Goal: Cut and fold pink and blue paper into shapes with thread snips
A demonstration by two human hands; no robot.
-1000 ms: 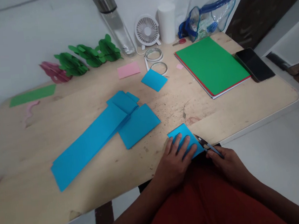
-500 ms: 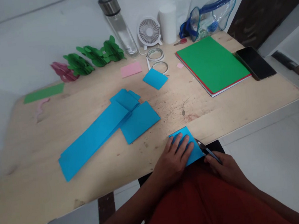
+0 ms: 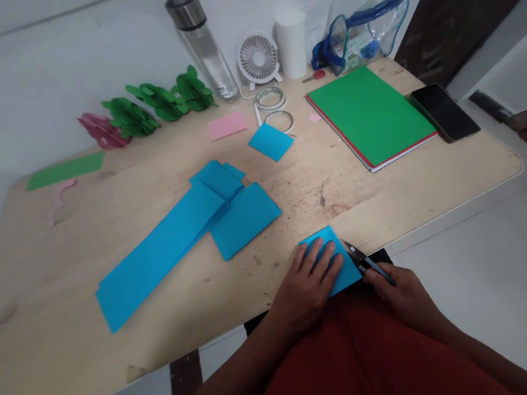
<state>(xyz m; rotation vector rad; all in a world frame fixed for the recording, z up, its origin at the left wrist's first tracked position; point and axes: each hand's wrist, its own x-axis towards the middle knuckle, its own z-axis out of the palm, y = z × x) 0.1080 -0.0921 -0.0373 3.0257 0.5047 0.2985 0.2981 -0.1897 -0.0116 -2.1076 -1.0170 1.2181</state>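
Observation:
At the table's near edge lies a blue square of paper (image 3: pixel 346 269), partly covered by my left hand (image 3: pixel 306 280). That hand presses flat on it, fingers stretched out and apart. My right hand (image 3: pixel 400 290), just to the right, is closed around a pair of dark thread snips (image 3: pixel 367 263). The blades point up and left, lying beside the paper's right edge; whether they touch it I cannot tell. Further left lie long blue paper strips (image 3: pixel 157 251) and a blue rectangle of paper (image 3: pixel 247 218). Another small blue paper piece (image 3: pixel 271 142) is farther back.
Behind stand a glass bottle (image 3: pixel 210 60), small fan (image 3: pixel 258 58), white cylinder (image 3: pixel 293 45) and clear pouch (image 3: pixel 364 39). Tape rolls (image 3: pixel 278 121), red-handled scissors (image 3: pixel 317 75), a green folder (image 3: pixel 370 113) and a phone (image 3: pixel 444 112) lie on the table (image 3: pixel 430 191). Green paper shapes (image 3: pixel 156 102) line the wall.
The view has shifted slightly. The snips' blades now show more plainly, a little apart. My left hand stays flat on the blue square.

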